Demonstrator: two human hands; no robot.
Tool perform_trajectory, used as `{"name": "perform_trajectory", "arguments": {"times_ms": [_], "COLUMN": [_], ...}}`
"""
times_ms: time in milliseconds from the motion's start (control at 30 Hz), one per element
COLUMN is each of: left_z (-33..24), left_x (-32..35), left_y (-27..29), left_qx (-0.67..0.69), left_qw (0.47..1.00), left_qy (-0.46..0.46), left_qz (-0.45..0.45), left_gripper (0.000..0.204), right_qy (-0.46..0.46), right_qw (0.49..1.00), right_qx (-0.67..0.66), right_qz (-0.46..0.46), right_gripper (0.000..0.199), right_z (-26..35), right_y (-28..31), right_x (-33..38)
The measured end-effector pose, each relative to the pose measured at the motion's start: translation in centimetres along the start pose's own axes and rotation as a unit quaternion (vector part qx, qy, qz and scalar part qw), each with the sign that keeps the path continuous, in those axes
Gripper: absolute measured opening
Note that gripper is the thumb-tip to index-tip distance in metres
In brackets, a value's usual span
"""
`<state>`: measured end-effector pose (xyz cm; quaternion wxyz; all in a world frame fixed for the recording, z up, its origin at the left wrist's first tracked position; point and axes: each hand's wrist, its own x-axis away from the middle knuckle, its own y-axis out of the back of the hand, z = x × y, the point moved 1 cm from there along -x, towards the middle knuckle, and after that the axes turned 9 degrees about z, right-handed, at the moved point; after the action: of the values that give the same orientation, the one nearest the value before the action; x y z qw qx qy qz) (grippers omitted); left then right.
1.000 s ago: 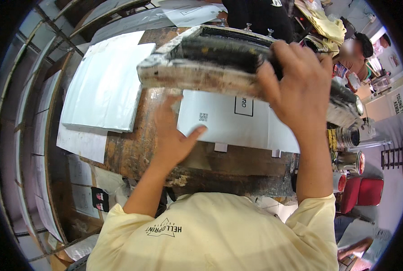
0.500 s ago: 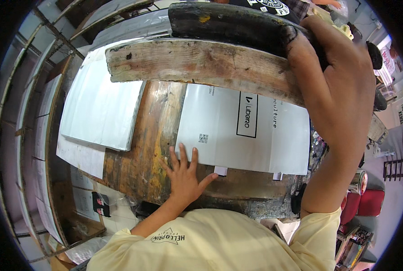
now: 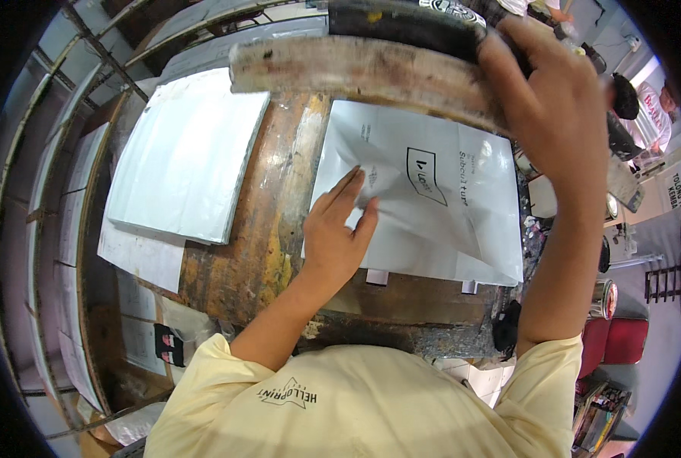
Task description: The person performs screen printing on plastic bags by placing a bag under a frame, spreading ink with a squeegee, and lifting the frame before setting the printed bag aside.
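Paper [image 3: 432,206], white and creased with a dark printed box, lies flat at the frame's centre on the stained wooden desk [image 3: 268,252]. Left hand [image 3: 336,233] presses its left edge, fingers spread flat, gripping nothing. Right hand [image 3: 558,114], upper right, clasps a worn wooden frame [image 3: 363,69] raised above the sheet, its long axis running left to right. White stack [image 3: 184,153] sits upper left.

Left hand [image 3: 339,229]: palm down, fingers extended and close together, pointing up and to the right, forearm bare and angled from the lower centre. Right hand [image 3: 558,114]: raised high, fingers curled in a grip, forearm near vertical
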<state>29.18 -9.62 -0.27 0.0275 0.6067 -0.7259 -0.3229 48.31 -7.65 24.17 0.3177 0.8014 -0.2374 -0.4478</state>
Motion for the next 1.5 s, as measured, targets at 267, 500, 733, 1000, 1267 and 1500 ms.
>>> {"name": "perform_trajectory", "arguments": {"times_ms": [267, 500, 733, 1000, 1267, 1500], "left_z": [7.5, 18.4, 31.2, 21.6, -13.2, -12.8], "left_x": [0.4, -6.9, -12.7, -17.8, -8.9, -8.4], "left_y": [8.9, 26.7, 40.1, 34.1, 11.9, 6.4], "left_qx": [0.137, 0.140, -0.019, -0.179, -0.290, -0.379], "left_qw": [0.981, 0.967, 0.961, 0.976, 0.869, 0.859], "left_qy": [0.125, 0.203, 0.240, -0.027, -0.399, -0.340], "left_qz": [-0.053, 0.058, 0.140, -0.121, 0.033, 0.040], "left_gripper": [0.044, 0.056, 0.072, 0.060, 0.112, 0.087], "right_qy": [-0.169, -0.189, -0.147, -0.175, -0.160, -0.161], "right_qw": [0.973, 0.975, 0.987, 0.978, 0.982, 0.981], "right_qx": [-0.151, -0.117, -0.060, -0.109, -0.096, -0.108], "right_qz": [0.040, 0.015, 0.032, 0.028, -0.037, -0.024], "right_gripper": [0.037, 0.037, 0.038, 0.037, 0.035, 0.034], "right_z": [-1.0, -0.7, -0.8, 0.0, 1.4, 3.3], "right_y": [-1.3, -1.8, -1.6, -1.5, -2.5, -3.5], "right_x": [2.3, 1.5, 1.9, 2.5, 5.2, 8.2]}}
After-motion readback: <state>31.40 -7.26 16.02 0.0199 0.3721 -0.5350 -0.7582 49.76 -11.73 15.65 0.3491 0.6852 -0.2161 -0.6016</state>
